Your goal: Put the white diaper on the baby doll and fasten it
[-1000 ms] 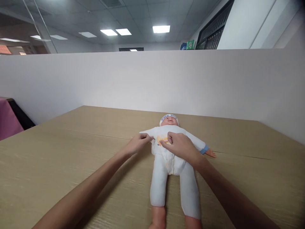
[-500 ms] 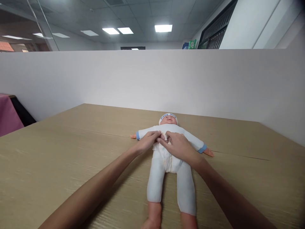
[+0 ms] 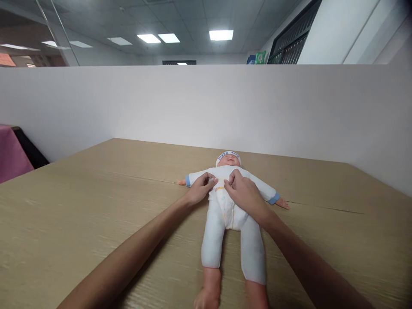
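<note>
A baby doll (image 3: 216,240) in a white outfit with blue cuffs lies on its back, head away from me, arms spread. It wears a white diaper (image 3: 228,210) with a small yellow mark near the front waist. My left hand (image 3: 202,189) is closed at the left side of the diaper's front top edge, thumb and fingers pinching there. On the other side, my right hand (image 3: 245,193) has curled fingers pinched at the same edge. The material between the fingertips is small and partly hidden. A gap between my hands shows the diaper front.
The doll lies on a wood-grain table (image 3: 96,214) with thin seams. Behind it stands a white partition (image 3: 193,103). A pink cloth (image 3: 13,154) over something black is at the far left.
My hands, earlier close together over the doll's belly, have moved apart sideways. The yellow mark and more of the diaper's front now show between them. The view has shifted slightly.
</note>
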{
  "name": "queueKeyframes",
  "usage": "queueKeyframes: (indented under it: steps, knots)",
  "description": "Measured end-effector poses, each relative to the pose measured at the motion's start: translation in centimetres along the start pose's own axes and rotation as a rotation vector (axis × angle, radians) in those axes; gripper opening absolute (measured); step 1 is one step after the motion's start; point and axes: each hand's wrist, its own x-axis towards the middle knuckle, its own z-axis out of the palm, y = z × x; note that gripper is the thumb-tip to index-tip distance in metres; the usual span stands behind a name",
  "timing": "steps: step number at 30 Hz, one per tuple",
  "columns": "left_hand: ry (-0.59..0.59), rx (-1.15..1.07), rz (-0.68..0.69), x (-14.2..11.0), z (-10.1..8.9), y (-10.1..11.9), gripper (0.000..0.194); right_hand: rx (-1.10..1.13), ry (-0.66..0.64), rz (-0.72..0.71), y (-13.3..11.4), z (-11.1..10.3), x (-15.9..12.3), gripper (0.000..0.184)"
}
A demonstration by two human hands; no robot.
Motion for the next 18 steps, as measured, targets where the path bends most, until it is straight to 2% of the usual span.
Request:
queueKeyframes:
  steps: [2,5,7,9,12,14,16,18]
  knots:
    - [0.102,0.035,0.015,-0.3,0.4,0.4,0.036,0.001,0.050,0.010,-0.1,-0.2,-0.1,0.008]
    - [0.269,0.109,0.064,-2.2,0.9,2.1,0.025,0.069,0.152,-0.036,-0.6,-1.1,-1.6,0.011]
    - [0.277,0.198,0.165,-4.6,1.0,4.0,0.022,0.187,0.212,-0.085,-1.2,-2.0,-4.1,0.013]
    - [0.135,0.292,0.287,-7.6,0.9,5.9,0.024,0.309,0.170,-0.161,-1.7,-2.9,-7.6,0.014]
    - [-0.281,0.501,0.374,-11.5,0.6,7.7,0.022,0.373,-0.137,-0.267,-1.1,-3.5,-13.0,0.015]
    - [-0.468,0.650,0.385,-13.0,0.4,7.9,0.018,0.340,-0.222,-0.261,0.3,-3.1,-15.3,0.016]
    - [-0.489,0.697,0.330,-13.3,0.5,7.5,0.016,0.292,-0.187,-0.210,2.1,-2.3,-15.9,0.018]
    - [-0.402,0.655,0.213,-12.7,0.7,6.8,0.017,0.246,-0.115,-0.136,3.6,-1.4,-15.4,0.020]
